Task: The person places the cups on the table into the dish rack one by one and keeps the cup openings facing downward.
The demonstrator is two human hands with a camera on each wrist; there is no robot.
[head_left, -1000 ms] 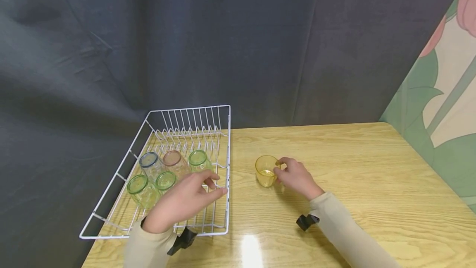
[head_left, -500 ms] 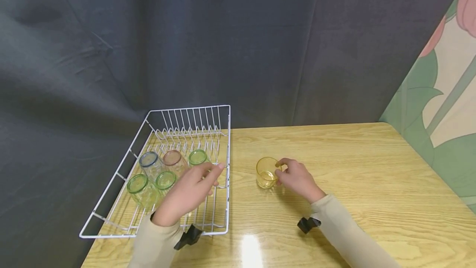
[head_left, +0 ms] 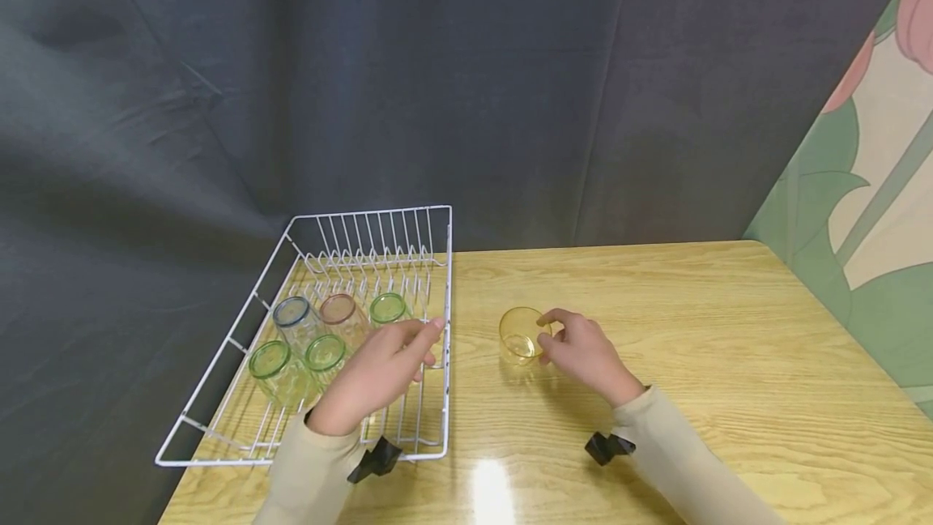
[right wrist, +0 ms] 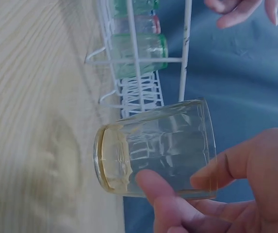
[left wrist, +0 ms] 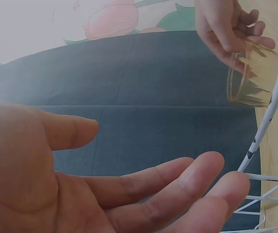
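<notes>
My right hand (head_left: 583, 356) pinches a yellow glass tumbler (head_left: 516, 339) near its rim, thumb and fingers at the right side. The tumbler is upright, close over the table, to the right of the dish rack. In the right wrist view the clear faceted tumbler (right wrist: 160, 150) shows its thick base towards the wood. My left hand (head_left: 375, 379) hangs over the rack's right part, holding nothing. Its fingers (left wrist: 151, 206) are loosely bent and the thumb stands apart, in the left wrist view. It partly hides the green tumbler (head_left: 388, 308) behind it.
The white wire dish rack (head_left: 447, 407) holds several upside-down tumblers, among them a blue-rimmed tumbler (head_left: 291, 313), a pink tumbler (head_left: 338, 310) and a green tumbler (head_left: 270, 360). A dark curtain (head_left: 466, 96) hangs behind the wooden table (head_left: 714, 330).
My left hand has shifted a little right and away from me over the rack, its thumb raised. The yellow tumbler has tipped and moved slightly in my right hand, which stays nearly in place.
</notes>
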